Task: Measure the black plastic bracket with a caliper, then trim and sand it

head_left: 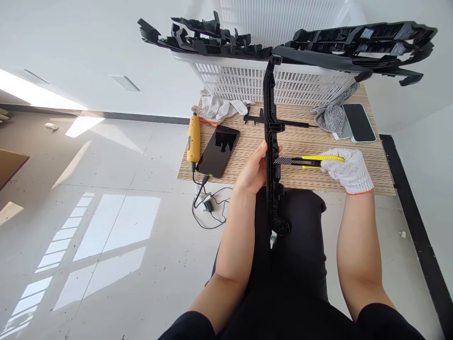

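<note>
A long black plastic part [271, 104] stands lengthwise in front of me, its near end above my lap. My bare left hand [255, 167] is closed around its middle from the left, fingertips showing on the far side. On my right hand [345, 169] is a white knitted glove with an orange cuff edge. It grips a yellow utility knife [311, 161] whose long segmented blade points left. The blade's tip meets or overlaps the part's right edge beside my left fingers; whether it touches, I cannot tell.
A white slatted basket [233, 78] carries more black plastic parts [354, 49] across its rim. On the wood-patterned table [297, 141] lie a yellow rotary tool [193, 139], a dark tablet [218, 151], a white glove [221, 107], black calipers [295, 123], a grey cloth [332, 113] and a phone [360, 123]. Cables [208, 203] hang left.
</note>
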A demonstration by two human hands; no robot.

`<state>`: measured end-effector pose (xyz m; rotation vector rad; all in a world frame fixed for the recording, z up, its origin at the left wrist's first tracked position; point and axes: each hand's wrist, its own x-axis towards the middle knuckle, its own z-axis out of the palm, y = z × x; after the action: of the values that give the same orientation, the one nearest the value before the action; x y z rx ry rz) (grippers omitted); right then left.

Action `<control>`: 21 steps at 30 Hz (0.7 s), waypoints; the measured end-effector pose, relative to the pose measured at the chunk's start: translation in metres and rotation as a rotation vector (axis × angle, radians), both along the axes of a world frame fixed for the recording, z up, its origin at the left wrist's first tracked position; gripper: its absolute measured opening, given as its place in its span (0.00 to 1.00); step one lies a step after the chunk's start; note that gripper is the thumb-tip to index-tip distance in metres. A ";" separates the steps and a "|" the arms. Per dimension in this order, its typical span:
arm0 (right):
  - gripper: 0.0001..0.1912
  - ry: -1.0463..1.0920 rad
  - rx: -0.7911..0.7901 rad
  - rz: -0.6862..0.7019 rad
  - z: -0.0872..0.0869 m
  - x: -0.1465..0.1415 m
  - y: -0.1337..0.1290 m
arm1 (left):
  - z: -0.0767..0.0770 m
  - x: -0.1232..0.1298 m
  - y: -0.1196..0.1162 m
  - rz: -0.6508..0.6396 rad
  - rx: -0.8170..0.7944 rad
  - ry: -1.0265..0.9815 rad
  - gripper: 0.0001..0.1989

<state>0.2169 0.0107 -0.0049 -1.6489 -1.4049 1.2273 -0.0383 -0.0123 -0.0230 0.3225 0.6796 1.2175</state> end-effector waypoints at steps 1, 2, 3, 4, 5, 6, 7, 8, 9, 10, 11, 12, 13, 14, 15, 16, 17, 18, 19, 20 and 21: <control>0.14 0.000 -0.002 0.004 0.001 0.000 0.000 | 0.000 0.000 0.000 -0.003 0.000 0.000 0.08; 0.14 0.001 -0.003 0.008 0.001 -0.001 -0.001 | 0.000 0.000 0.000 -0.004 -0.005 0.000 0.09; 0.15 0.004 -0.003 0.014 0.002 -0.001 -0.001 | 0.000 0.000 0.000 -0.004 -0.013 0.002 0.09; 0.15 0.010 0.000 0.020 0.002 -0.001 -0.002 | 0.001 0.000 0.001 -0.004 -0.021 0.005 0.09; 0.15 0.019 0.010 0.028 0.001 -0.001 -0.002 | 0.001 0.000 0.001 -0.005 -0.025 0.008 0.10; 0.15 0.029 0.025 0.038 0.001 -0.001 -0.003 | 0.001 0.000 0.001 -0.006 -0.022 0.012 0.10; 0.15 0.038 0.046 0.047 0.000 -0.001 -0.003 | 0.001 0.000 0.001 -0.007 -0.015 0.016 0.10; 0.15 0.044 0.071 0.055 -0.001 -0.001 -0.004 | 0.001 0.000 0.001 -0.008 -0.005 0.017 0.09; 0.14 0.040 0.104 0.062 -0.002 -0.001 -0.004 | 0.001 0.000 0.001 -0.010 0.007 0.016 0.09; 0.14 0.021 0.139 0.076 -0.003 -0.001 -0.005 | 0.001 0.000 0.001 -0.012 0.020 0.014 0.09; 0.14 -0.009 0.171 0.091 -0.003 0.000 -0.005 | 0.001 0.000 0.000 -0.016 0.031 0.013 0.10; 0.14 -0.047 0.198 0.110 -0.003 0.000 -0.006 | 0.001 0.000 0.000 -0.021 0.040 0.012 0.10; 0.14 -0.091 0.221 0.131 -0.002 -0.001 -0.006 | 0.001 0.000 0.000 -0.022 0.045 0.014 0.10; 0.14 -0.142 0.239 0.152 -0.001 -0.001 -0.007 | 0.002 0.000 0.000 -0.022 0.048 0.018 0.10; 0.14 -0.193 0.255 0.172 -0.001 -0.002 -0.007 | 0.002 0.000 -0.001 -0.024 0.048 0.025 0.11; 0.13 -0.241 0.274 0.188 0.000 -0.003 -0.008 | 0.002 0.000 -0.001 -0.026 0.046 0.032 0.11; 0.12 -0.292 0.297 0.206 0.001 -0.005 -0.008 | 0.003 -0.001 -0.001 -0.030 0.043 0.037 0.11; 0.12 -0.348 0.327 0.222 0.001 -0.006 -0.009 | 0.004 -0.001 -0.001 -0.035 0.040 0.041 0.12; 0.11 -0.406 0.359 0.232 0.001 -0.007 -0.010 | 0.004 -0.001 -0.001 -0.042 0.034 0.042 0.12; 0.11 -0.461 0.388 0.241 0.000 -0.007 -0.010 | 0.005 -0.001 -0.001 -0.045 0.028 0.040 0.12; 0.12 -0.515 0.416 0.249 -0.001 -0.007 -0.011 | 0.006 0.000 -0.001 -0.043 0.021 0.035 0.12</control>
<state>0.2094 -0.0003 -0.0061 -1.5788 -2.0677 0.5754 -0.0388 -0.0137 -0.0173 0.3746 0.6871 1.1813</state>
